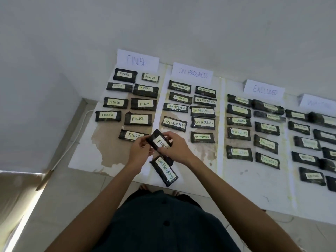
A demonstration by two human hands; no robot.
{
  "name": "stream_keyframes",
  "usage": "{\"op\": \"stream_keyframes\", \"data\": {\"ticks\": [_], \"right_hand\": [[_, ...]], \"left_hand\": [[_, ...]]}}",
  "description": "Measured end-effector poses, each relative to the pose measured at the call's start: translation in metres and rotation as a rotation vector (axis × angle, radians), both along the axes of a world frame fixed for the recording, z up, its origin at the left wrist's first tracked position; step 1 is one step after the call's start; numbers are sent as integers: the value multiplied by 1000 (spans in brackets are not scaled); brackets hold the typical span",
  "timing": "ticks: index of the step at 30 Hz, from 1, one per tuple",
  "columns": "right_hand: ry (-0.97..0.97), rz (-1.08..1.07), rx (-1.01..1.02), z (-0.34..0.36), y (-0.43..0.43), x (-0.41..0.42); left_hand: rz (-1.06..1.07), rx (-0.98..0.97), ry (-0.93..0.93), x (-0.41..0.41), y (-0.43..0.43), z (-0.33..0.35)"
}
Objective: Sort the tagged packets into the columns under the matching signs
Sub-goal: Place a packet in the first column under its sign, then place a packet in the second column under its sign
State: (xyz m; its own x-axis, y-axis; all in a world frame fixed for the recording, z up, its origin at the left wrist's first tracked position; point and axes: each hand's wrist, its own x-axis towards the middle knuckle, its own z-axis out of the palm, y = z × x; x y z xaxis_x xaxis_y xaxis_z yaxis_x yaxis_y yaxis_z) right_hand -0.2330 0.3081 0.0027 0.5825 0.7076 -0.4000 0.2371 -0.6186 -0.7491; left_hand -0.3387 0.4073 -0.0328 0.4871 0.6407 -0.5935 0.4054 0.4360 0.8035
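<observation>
Black packets with white tags lie in columns on white sheets on the floor. Paper signs on the wall read FINISH [137,60], ON PROGRESS [192,73] and EXCLUDED [264,90]; a fourth sign [318,102] is too blurred to read. Above the near end of the FINISH column, both hands hold a FINISH-tagged packet [159,140]. My left hand [140,147] pinches its left end. My right hand [175,149] curls over its right end and grips a small stack beneath it. An ON PROGRESS-tagged packet [165,171] sticks out below from that stack.
A white wall rises behind the signs, and another runs along the left beside a white cable [72,140]. The sheets [241,180] show bare stained paper near me. My toes [143,186] stand at their front edge. Several packets under the fourth sign reach the right frame edge.
</observation>
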Motion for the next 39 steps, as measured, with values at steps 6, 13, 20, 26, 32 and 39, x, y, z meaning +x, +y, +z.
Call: {"op": "stream_keyframes", "data": {"ticks": [6, 13, 20, 26, 32, 39], "right_hand": [[-52, 252, 37, -13, 63, -30], [9, 290, 48, -29, 141, -50], [-301, 533, 18, -63, 202, -73], [-378, 636, 20, -83, 223, -85], [-388, 652, 49, -96, 220, -78], [-336, 600, 168, -80, 199, -66]], "left_hand": [[138, -7, 0, -27, 37, -3], [303, 66, 57, -65, 104, -19], [464, 144, 121, -90, 157, -51], [315, 409, 402, -95, 173, -69], [198, 534, 653, -93, 169, -72], [-178, 944, 616, -98, 156, -50]]}}
